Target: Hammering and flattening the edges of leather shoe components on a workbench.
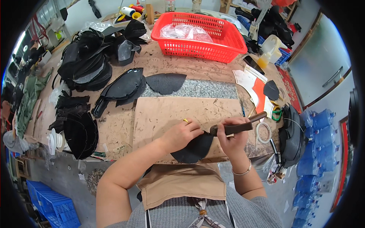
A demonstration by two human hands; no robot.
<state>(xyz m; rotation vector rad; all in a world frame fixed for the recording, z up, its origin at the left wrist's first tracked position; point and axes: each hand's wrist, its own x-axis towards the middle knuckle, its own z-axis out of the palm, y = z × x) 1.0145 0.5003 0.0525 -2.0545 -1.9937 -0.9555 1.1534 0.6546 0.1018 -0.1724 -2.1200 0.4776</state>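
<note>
A black rounded leather-like piece [193, 149] lies at the front edge of a pale board [171, 110], partly over that edge. My left hand [182, 135], with a yellow ring on one finger, is closed at the piece's upper edge, its fingertips pinching there. My right hand [234, 135] is wrapped round a hammer [232, 129] with a dark head and a brown wooden handle. The hammer's round face is just right of my left fingertips, close above the piece; whether it touches cannot be told.
Beyond the board lie a speckled slab [205, 89] and more black pieces [165, 83]. Black stacks [85, 57] stand far left, a red basket [201, 49] at the back. A tape roll [263, 132], green-handled scissors [277, 113] and a phone [253, 64] are on the right.
</note>
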